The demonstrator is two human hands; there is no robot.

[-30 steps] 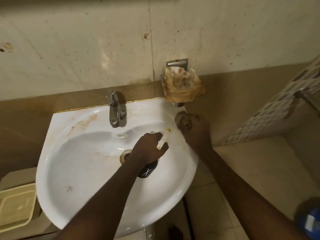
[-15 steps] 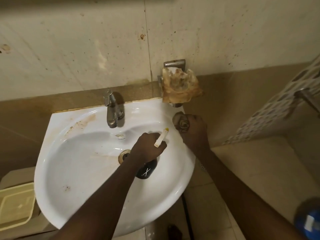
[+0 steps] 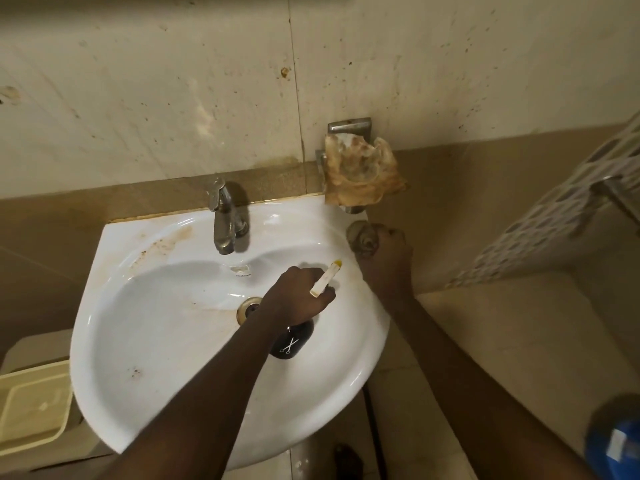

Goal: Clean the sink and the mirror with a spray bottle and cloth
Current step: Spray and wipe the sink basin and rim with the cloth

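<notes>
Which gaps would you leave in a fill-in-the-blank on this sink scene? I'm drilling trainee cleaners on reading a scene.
1. The left hand grips a dark spray ____ over the sink.
2. The right hand holds a bunched ____ at the sink's right rim.
3. The metal tap stands at the ____ edge of the sink.
4. Brown stains mark the rim to the ____ of the tap.

Missing words: bottle; cloth; back; left

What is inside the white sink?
In the sink a metal drain shows, partly hidden by the left hand, which holds a dark spray bottle over the bowl. Brown stains mark the basin.
</notes>
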